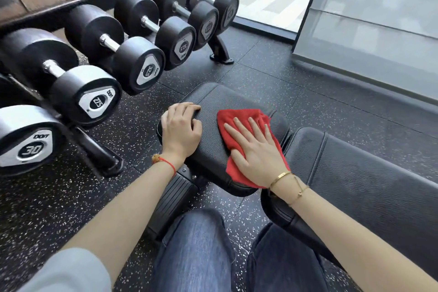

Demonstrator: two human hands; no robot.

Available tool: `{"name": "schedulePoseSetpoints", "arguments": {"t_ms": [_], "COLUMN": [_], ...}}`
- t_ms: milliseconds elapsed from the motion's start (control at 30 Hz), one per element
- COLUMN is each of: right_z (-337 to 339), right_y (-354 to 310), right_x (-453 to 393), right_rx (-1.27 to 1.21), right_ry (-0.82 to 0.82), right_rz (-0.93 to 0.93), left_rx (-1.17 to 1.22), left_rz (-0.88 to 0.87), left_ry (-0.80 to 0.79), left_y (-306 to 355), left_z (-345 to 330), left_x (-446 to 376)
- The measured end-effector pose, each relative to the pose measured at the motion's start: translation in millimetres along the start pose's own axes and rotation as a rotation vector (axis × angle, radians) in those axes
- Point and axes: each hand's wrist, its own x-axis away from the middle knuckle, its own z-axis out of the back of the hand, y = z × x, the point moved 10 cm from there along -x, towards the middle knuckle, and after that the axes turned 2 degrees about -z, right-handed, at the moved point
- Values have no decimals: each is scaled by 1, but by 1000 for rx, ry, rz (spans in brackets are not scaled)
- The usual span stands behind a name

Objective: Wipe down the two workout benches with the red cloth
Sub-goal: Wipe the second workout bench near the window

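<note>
A black padded bench seat lies in the middle of the view, with the longer back pad of the same bench running off to the right. The red cloth is spread on the seat's right half. My right hand presses flat on the cloth, fingers spread. My left hand rests on the seat's left edge with its fingers curled over the rim. Only this one bench is in view.
A rack of black dumbbells stands close on the left, its foot near my left wrist. Speckled rubber floor surrounds the bench. A glass wall rises at the right. My knees in jeans are below.
</note>
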Motion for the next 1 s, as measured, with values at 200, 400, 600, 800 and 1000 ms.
{"name": "schedulePoseSetpoints", "arguments": {"t_ms": [200,400,600,800,1000], "right_z": [9,6,2,6,5], "right_y": [62,13,3,54,31], "right_x": [-50,-19,17,-48,-69], "right_rx": [-38,-37,-41,-65,-27], "right_ry": [18,18,12,17,-8], "right_rz": [-357,-141,-11,-252,-204], "left_rx": [13,2,5,11,10], "left_rz": [-2,-1,-6,-3,10], "left_ry": [6,21,12,19,14], "left_y": [1,-1,1,-1,-3], "left_z": [1,1,1,0,-1], "left_x": [1,0,1,1,1]}}
